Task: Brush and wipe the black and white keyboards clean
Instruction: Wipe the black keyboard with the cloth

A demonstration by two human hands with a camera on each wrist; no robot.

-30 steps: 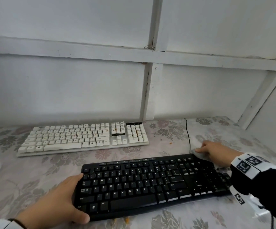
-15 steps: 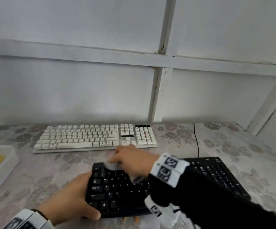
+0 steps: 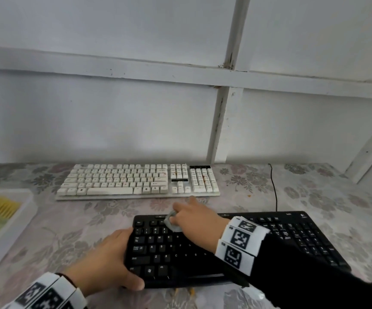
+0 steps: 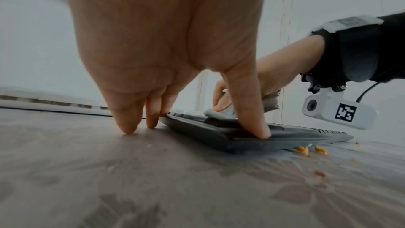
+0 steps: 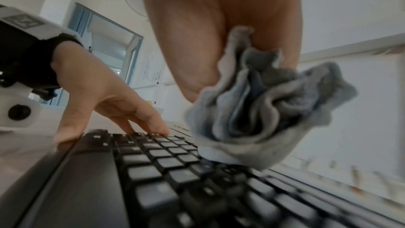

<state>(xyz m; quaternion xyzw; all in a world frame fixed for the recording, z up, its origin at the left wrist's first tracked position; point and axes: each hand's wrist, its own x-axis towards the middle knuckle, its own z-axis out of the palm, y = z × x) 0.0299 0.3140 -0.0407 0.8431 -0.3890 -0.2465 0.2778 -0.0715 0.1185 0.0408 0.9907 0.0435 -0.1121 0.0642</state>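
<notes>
Black keyboard (image 3: 236,248) sits under both hands, w/ grey cloth (image 5: 258,120) bunched in right hand (image 3: 194,221), on its top-left keys. Left hand (image 3: 104,262) clamps its left end. Wiping step; next, prob. sweep rightwards. White keyboard (image 3: 136,181) beyond, untouched.

The left hand (image 3: 107,263) grips the black keyboard's (image 3: 303,237) left end; the right hand (image 3: 195,221) presses a bunched grey cloth (image 3: 172,224) on its keys.

The black keyboard (image 3: 236,248) lies flat in the lower centre of the frame, with a crumpled grey cloth (image 3: 172,223) pressed on its upper-left keys. The white keyboard (image 3: 136,181) lies flat mid-frame, behind it and apart, with reddish stains.
</notes>
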